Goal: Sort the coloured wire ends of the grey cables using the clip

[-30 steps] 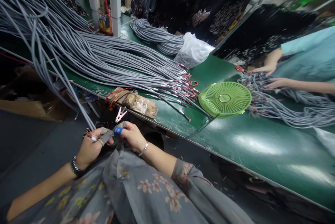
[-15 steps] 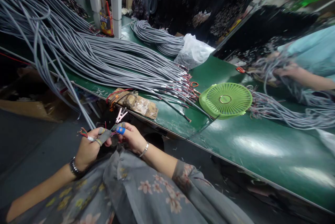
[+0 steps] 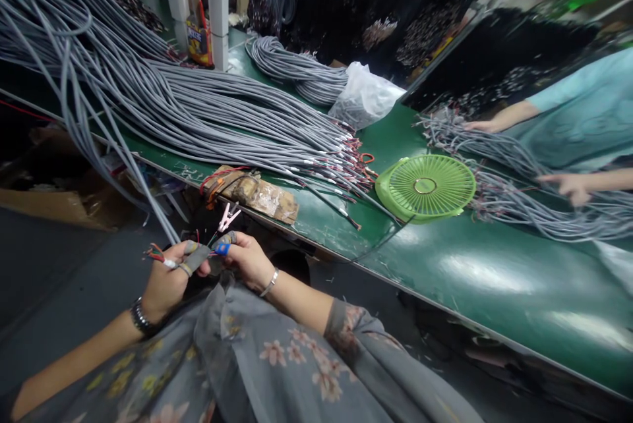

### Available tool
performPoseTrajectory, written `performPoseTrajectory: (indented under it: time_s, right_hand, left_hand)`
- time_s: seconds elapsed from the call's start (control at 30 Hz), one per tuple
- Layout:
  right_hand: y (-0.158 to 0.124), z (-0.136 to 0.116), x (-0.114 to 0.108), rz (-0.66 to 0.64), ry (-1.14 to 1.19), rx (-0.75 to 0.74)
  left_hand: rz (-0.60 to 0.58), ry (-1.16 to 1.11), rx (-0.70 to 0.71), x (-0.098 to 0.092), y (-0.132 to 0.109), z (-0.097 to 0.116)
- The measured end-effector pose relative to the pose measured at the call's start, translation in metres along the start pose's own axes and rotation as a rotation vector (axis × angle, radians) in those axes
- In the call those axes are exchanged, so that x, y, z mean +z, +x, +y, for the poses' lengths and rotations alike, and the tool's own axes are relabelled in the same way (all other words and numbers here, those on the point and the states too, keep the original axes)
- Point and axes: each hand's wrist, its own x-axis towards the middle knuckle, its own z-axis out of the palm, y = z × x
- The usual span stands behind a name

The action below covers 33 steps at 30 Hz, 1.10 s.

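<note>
My left hand [image 3: 168, 278] is closed around the end of a grey cable [image 3: 148, 202], with red, green and white wire ends [image 3: 154, 253] sticking out past my taped fingers. My right hand [image 3: 247, 259] is closed in a pinch on thin wires at the same cable end, its fingertips wrapped in blue and grey tape. Both hands sit low over my lap, below the table edge. A small metal clip [image 3: 227, 215] hangs just above them.
A big bundle of grey cables [image 3: 208, 120] lies across the green table [image 3: 494, 278], wire ends toward a green fan [image 3: 425, 187]. A taped wooden block [image 3: 257, 192] sits at the edge. A person in a light blue top [image 3: 583, 113] handles cables [image 3: 519, 199] at right. A white plastic bag [image 3: 363, 99] lies behind.
My hands have stayed almost still, fingers shifting slightly on the wire ends. The person at right lifted a bunch of cables and has spread them back down on the table.
</note>
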Motion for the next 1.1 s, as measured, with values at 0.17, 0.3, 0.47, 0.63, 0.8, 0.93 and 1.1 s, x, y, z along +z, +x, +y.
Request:
performPoseTrajectory:
  time_s: [0.17, 0.3, 0.47, 0.63, 0.8, 0.93, 1.1]
  right_hand:
    - [0.003, -0.005, -0.001, -0.052, 0.035, 0.021]
    - [0.009, -0.003, 0.001, -0.001, -0.013, -0.010]
    - [0.011, 0.001, 0.002, 0.037, -0.033, -0.031]
    - [0.008, 0.001, 0.003, 0.059, -0.012, -0.043]
    - [0.011, -0.001, -0.003, 0.152, 0.057, -0.076]
    - [0.015, -0.006, -0.015, 0.159, 0.146, -0.029]
    - [0.024, -0.015, -0.018, 0.010, 0.143, 0.048]
  left_hand:
    - [-0.039, 0.017, -0.022, 0.000, 0.001, 0.007]
    - [-0.057, 0.052, -0.031, -0.002, 0.001, 0.006]
    - [-0.091, 0.085, -0.025, -0.002, 0.002, 0.009]
    - [-0.040, 0.018, -0.027, -0.001, 0.002, 0.003]
    - [-0.030, -0.024, -0.023, -0.004, 0.001, -0.003]
    - [-0.058, -0.086, -0.054, -0.008, 0.003, 0.004]
    - [-0.216, -0.184, -0.148, -0.012, 0.016, 0.021]
